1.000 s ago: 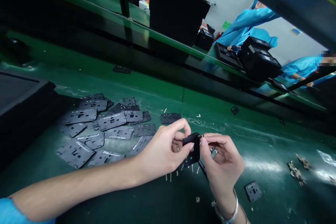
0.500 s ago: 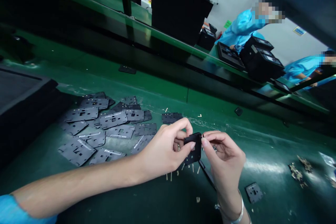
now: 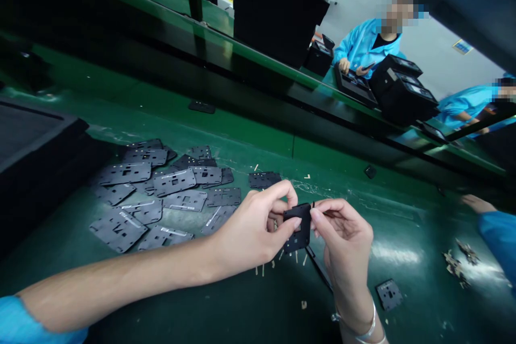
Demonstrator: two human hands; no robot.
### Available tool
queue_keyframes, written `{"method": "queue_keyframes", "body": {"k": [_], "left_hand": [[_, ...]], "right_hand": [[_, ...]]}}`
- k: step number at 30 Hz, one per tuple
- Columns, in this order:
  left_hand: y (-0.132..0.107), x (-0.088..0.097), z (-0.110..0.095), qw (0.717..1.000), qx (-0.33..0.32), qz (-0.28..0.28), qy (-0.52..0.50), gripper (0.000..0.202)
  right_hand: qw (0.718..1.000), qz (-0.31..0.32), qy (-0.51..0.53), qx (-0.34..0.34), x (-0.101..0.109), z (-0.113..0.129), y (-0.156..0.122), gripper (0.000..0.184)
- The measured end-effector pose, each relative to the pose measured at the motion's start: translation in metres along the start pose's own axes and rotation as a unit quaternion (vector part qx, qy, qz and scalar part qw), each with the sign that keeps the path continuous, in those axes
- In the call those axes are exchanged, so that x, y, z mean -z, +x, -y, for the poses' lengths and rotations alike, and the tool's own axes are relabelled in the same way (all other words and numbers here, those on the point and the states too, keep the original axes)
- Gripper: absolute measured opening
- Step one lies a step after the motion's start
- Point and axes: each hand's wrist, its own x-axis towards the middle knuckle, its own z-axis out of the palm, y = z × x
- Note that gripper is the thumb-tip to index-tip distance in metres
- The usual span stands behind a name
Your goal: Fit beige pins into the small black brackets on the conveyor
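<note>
Across the green conveyor belt (image 3: 242, 129), loose black perforated plates (image 3: 169, 183) lie scattered left of the hands; the left hand (image 3: 252, 228) and right hand (image 3: 346, 231) pinch one black plate (image 3: 298, 228) between narrowly closed fingers, near the belt's middle

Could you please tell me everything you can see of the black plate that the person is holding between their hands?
The black plate is thin, flat and roughly rectangular, with a matte surface that could be plastic or coated sheet; its material cannot be settled from this view. Small openings show in its lower part, and fingers hide some of it. The left hand grips its left side between thumb and fingers, while the right hand holds its upper right edge. It is tilted, held above the green conveyor belt, and resembles the loose plates lying there.
</note>
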Motion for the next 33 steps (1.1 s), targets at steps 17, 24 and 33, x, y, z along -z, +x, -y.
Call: {"method": "queue_keyframes", "body": {"k": [17,24,33], "left_hand": [[0.005,0.001,0.003,0.994,0.021,0.018,-0.104,0.013],[0.009,0.0,0.007,0.995,0.023,0.003,-0.094,0.012],[0.001,-0.009,0.018,0.965,-0.144,-0.119,0.186,0.054]], "right_hand": [[0.983,0.06,0.117,-0.13,0.003,0.004,0.013,0.012],[0.993,0.041,0.073,-0.085,0.006,0.002,0.007,0.011],[0.997,-0.07,0.035,0.015,-0.01,-0.001,-0.009,0.006]]}}
